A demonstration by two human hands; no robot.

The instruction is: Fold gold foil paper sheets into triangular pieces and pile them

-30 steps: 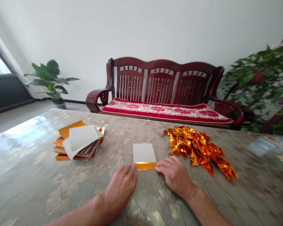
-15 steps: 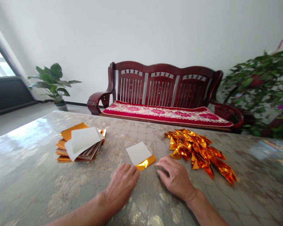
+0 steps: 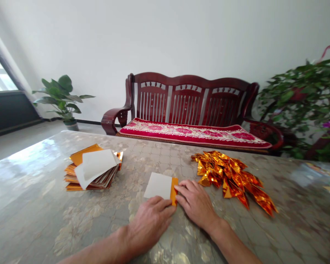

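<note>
A sheet of gold foil paper (image 3: 158,185) lies on the table in front of me, white side up, with a narrow gold strip folded over along its right edge. My left hand (image 3: 155,220) is closed at the sheet's near edge, its fingertips covering the lower corner by the strip. At the strip's right side, my right hand (image 3: 196,201) has its bent fingertips on the folded edge. The undersides of both hands are hidden. To the right sits a pile of folded gold foil pieces (image 3: 228,172). A stack of foil paper sheets (image 3: 99,163) stands on the left.
The table (image 3: 38,216) has a glossy patterned cover. A clear plastic bag (image 3: 316,174) rests at its right side. Beyond the far edge is a wooden bench (image 3: 187,99) with a red cushion (image 3: 181,132). Potted plants (image 3: 62,97) flank the bench.
The sheet has been turned so its gold strip now runs upright on the right. My left hand has moved right along it, and my right hand has come left onto the strip.
</note>
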